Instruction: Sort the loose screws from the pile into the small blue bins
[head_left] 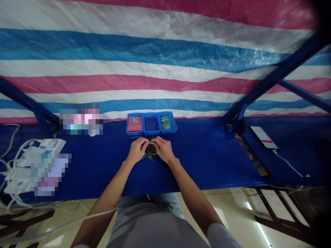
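A pile of thin, dark, nail-like metal pieces point(150, 152) lies on the blue table, too small for me to tell their exact kind. My left hand point(137, 150) bends over the pile's left side, its fingertips pinched together at the far edge. From the other side my right hand point(163, 148) curls in, thumb and fingers also closed, almost touching the left fingertips. Whatever sits between the fingertips is too small to make out. Just beyond the hands stand three joined blue bins: one with a red packet point(134, 124), one with a few metal pieces point(152, 123), one with green packets point(166, 122).
White power strips and tangled cables point(23, 165) lie at the table's left end, near blurred items. A phone point(263, 137) on a charging cable rests on a surface at right. Blue frame bars point(271, 81) and a striped tarp point(160, 51) rise behind the table point(207, 155).
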A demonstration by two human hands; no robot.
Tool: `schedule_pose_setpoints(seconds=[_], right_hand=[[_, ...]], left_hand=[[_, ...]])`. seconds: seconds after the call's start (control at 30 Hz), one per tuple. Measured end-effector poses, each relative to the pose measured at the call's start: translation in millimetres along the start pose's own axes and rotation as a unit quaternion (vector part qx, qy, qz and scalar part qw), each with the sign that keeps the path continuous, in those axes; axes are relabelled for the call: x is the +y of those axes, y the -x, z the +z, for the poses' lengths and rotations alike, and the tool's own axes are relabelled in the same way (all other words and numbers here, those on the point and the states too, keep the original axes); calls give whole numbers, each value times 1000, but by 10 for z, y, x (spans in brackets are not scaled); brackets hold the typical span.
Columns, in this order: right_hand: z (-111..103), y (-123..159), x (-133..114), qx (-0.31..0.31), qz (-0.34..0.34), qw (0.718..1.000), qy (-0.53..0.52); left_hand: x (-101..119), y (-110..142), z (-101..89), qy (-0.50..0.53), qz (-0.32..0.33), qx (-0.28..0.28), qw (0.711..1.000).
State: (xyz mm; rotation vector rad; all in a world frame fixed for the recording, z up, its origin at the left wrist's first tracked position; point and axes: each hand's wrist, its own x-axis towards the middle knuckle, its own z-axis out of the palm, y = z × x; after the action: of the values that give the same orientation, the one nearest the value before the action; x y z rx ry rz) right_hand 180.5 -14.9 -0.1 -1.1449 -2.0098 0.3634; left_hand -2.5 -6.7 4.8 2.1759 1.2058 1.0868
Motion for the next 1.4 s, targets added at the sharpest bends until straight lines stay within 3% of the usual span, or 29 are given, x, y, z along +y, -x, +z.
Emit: schedule_pose_setpoints(seconds=[0.17,0.43,0.83,1.2,1.4], right_hand=[[25,-6,-8,0,-8,999,33],[91,0,-8,10,32,997,74],[14,-8,25,-5,9,1000,-24],[65,-13,-21,6,54,996,69],[10,-5,2,-2,37,999,-14]], left_hand=[[2,1,15,-1,0,7,1000],[-22,-7,29,-10,8,1,1000],[-45,-7,31,1,-21,-5,1000],[-47,-6,43,-5,1,-4,1000],[-31,-2,21,2,-13,-1,1000]])
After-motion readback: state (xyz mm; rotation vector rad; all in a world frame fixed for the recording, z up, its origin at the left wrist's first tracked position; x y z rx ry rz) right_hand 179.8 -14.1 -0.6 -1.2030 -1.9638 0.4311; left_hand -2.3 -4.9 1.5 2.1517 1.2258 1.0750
